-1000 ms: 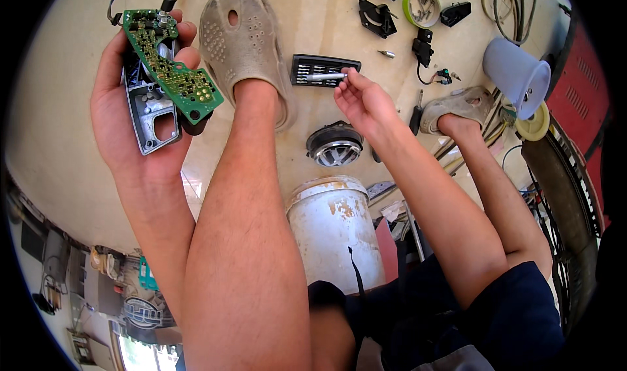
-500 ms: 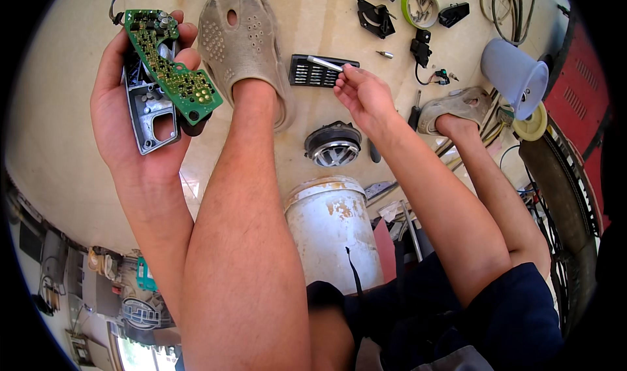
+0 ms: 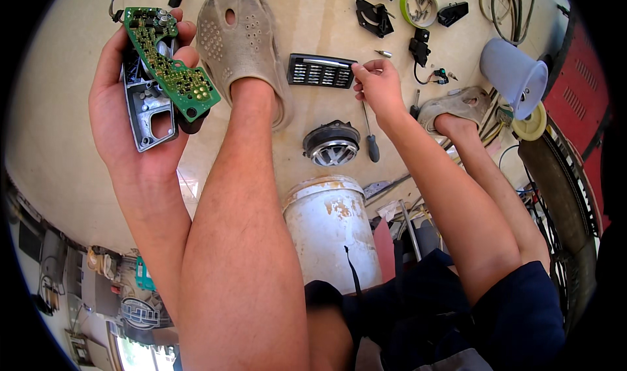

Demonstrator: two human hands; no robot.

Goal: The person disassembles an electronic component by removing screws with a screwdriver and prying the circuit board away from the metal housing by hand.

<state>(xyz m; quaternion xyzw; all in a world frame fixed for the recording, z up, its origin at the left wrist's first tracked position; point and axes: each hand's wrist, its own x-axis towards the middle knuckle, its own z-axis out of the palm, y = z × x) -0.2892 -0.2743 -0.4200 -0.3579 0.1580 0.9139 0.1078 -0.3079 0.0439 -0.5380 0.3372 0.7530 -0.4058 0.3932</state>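
My left hand (image 3: 108,93) is closed around a grey metal housing (image 3: 146,113). A green circuit board (image 3: 175,77) lies tilted over the housing, and a black cable runs from its top end. My right hand (image 3: 379,87) has its thumb and bent fingers at the right end of a black screwdriver bit case (image 3: 321,76); the far side of the grip is hidden. Rows of small bits fill the case, and a silver driver handle (image 3: 317,61) lies along its upper edge. Below that hand a screwdriver (image 3: 372,147) rests on the floor.
A round black part with a chrome emblem (image 3: 333,150) sits before a rusty white bucket (image 3: 333,230). Farther right lie black plastic parts (image 3: 374,17), a green tape roll (image 3: 418,7) holding screws, and a tipped bluish bucket (image 3: 513,77). My clog-shod feet flank the case.
The silver driver handle, previously between my right fingers above the case, now lies in it. My right hand has shifted slightly right, uncovering the screwdriver. My left hand keeps its hold.
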